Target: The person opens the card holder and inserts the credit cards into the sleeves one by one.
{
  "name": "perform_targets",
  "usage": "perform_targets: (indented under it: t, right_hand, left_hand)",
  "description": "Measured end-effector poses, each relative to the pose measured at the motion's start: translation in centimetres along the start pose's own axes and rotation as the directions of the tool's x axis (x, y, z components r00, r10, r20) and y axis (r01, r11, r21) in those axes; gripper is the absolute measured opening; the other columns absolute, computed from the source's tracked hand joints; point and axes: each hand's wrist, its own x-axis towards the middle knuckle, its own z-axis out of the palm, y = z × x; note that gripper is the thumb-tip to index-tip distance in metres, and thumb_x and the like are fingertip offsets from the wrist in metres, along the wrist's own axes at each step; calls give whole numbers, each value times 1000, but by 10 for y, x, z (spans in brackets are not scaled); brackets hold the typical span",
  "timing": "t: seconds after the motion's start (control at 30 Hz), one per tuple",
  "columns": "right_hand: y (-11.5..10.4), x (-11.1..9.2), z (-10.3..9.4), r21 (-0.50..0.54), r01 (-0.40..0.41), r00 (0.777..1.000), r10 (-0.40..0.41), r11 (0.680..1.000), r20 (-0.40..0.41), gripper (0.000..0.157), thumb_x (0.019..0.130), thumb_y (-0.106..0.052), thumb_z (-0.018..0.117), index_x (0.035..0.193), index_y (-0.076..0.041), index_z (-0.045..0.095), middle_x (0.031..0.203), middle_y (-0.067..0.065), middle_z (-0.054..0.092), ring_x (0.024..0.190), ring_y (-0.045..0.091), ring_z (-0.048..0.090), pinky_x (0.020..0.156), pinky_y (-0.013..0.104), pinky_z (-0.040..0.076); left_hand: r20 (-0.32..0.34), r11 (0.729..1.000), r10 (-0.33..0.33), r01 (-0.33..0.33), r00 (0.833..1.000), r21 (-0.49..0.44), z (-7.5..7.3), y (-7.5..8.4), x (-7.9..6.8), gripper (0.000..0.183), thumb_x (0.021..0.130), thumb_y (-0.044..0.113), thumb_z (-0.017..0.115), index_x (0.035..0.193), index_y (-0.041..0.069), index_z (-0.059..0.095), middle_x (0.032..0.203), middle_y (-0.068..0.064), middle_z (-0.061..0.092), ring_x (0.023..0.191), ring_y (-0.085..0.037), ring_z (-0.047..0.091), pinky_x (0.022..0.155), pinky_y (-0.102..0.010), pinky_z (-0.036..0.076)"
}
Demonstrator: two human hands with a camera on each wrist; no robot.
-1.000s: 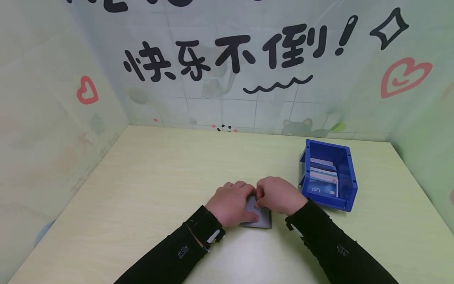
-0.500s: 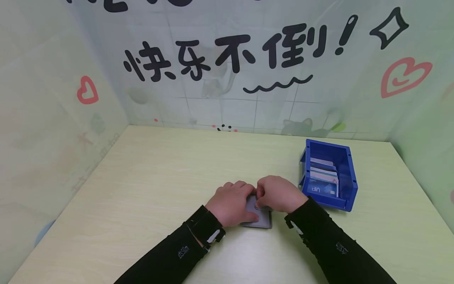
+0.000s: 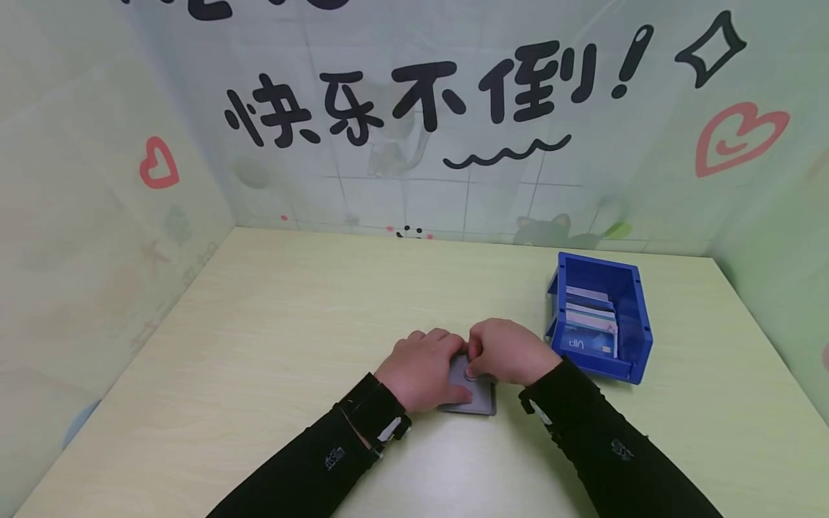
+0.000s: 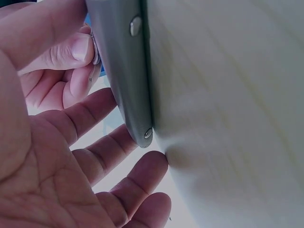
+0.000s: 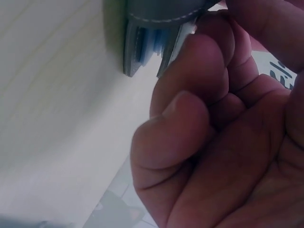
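Observation:
A grey card holder lies on the table with both hands at it. My left hand holds it from the left, thumb on its top face and fingers at its far left side. In the left wrist view, its smooth spine shows metal rivets, with fingertips against it. My right hand pinches at the round metal snap near the middle of the top face, fingers curled. Stitched grey edging and bluish cards between the covers appear in the right wrist view. The right fingertips partly hide the snap.
A blue plastic bin stands right of the hands, close to the right wrist. Several cards stand in it, the front one marked VIP. The pale wooden table meets printed fabric walls at the back and sides.
My right wrist and sleeve have shifted very slightly. Both hands stay at the card holder, and the bin has not moved.

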Motion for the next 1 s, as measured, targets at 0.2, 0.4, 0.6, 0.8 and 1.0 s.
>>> perform_targets:
  t: [0.2, 0.4, 0.6, 0.8, 1.0]
  right_hand:
    - [4, 2, 0, 21, -14, 1000, 14, 1000, 8, 18, 77, -16, 75, 71, -14, 58, 68, 0, 56, 64, 17, 51, 53, 31, 42]
    - [3, 1, -1, 33, -26, 1000, 26, 999, 9, 18, 76, -17, 76, 72, -14, 58, 68, 1, 56, 64, 18, 51, 53, 31, 41]
    - [3, 0, 0, 36, -37, 999, 37, 999, -2, 19, 77, -18, 76, 72, -13, 58, 68, 1, 55, 63, 18, 51, 53, 31, 41]
    - [3, -3, 4, 30, -32, 999, 33, 999, -17, 20, 78, -20, 75, 72, -13, 57, 67, 1, 55, 62, 18, 50, 52, 31, 41]
    - [6, -5, 4, 8, -37, 998, 37, 999, -48, 20, 82, -26, 71, 74, -15, 56, 66, 0, 55, 60, 17, 50, 51, 31, 41]
  left_hand:
    - [9, 1000, -8, 8, 1000, 1, 0, 1, 0, 63, 75, 61, 66, 124, 24, 53, 121, 5, 52, 98, -20, 46, 80, -40, 43]
    - [11, 1000, -11, 11, 1000, -1, -1, 1, 1, 63, 75, 61, 67, 124, 24, 54, 120, 5, 52, 98, -21, 46, 80, -40, 43]
    - [7, 1000, -12, 12, 1000, -11, -1, 0, 0, 61, 75, 60, 67, 123, 25, 55, 119, 5, 52, 97, -20, 46, 79, -40, 43]
    - [3, 1000, -11, 11, 1000, 4, 0, 0, -2, 61, 76, 61, 66, 124, 25, 55, 121, 5, 52, 99, -21, 47, 80, -42, 43]
    - [-16, 999, -8, 9, 1000, 53, -1, -1, -4, 60, 79, 61, 61, 124, 23, 56, 125, 3, 51, 104, -22, 48, 84, -43, 43]
